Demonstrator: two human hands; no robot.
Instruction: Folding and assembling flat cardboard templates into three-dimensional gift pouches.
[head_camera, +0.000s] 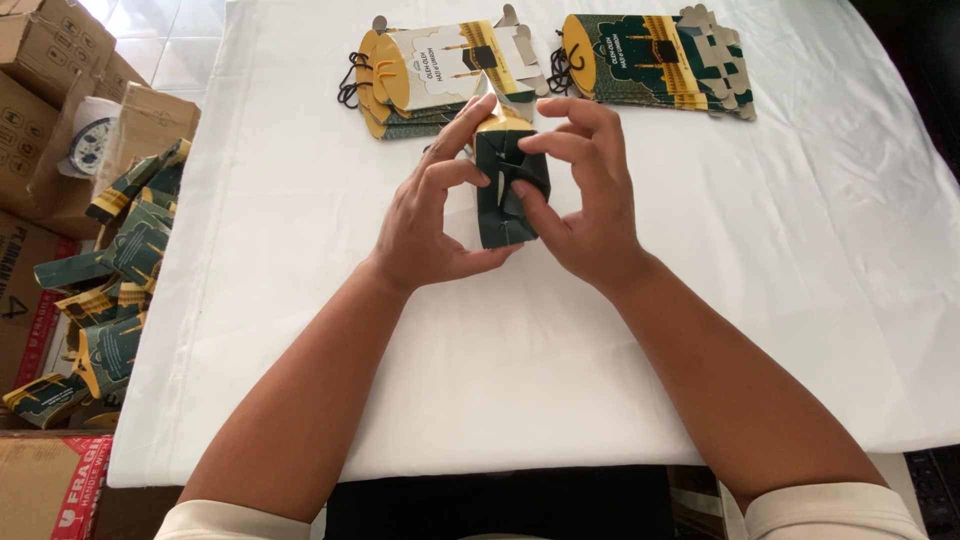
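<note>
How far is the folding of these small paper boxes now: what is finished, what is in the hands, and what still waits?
Done: a heap of folded green and gold boxes lies left of the table. In hand: the left hand and right hand hold one dark green box, fingers pressing its bottom flaps, which look not fully closed. Left: two stacks of flat boxes, one behind the hands and one to its right.

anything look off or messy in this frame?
Nothing damaged or spilled. The left hand and right hand hold a dark green box over the white table. Two stacks of flat boxes lie fanned. Folded boxes sit jumbled left of the table.
</note>
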